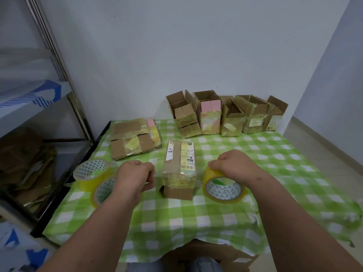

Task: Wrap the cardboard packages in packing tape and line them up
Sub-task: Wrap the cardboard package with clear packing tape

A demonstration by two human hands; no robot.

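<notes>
Head cam: the cardboard package [179, 169] lies flat mid-bench on the green checked cloth [216, 213], with the right hand [231, 165] at its 3 o'clock, grip curled over a yellow tape roll [224, 188]. The left hand [135, 176] sits at its 9 o'clock, fingers curled tight; can't tell if it's pinching tape. Five open boxes [225, 116] line up at 12 o'clock, two spare rolls [92, 173] at 9, flattened cardboard [133, 138] at 10.
</notes>
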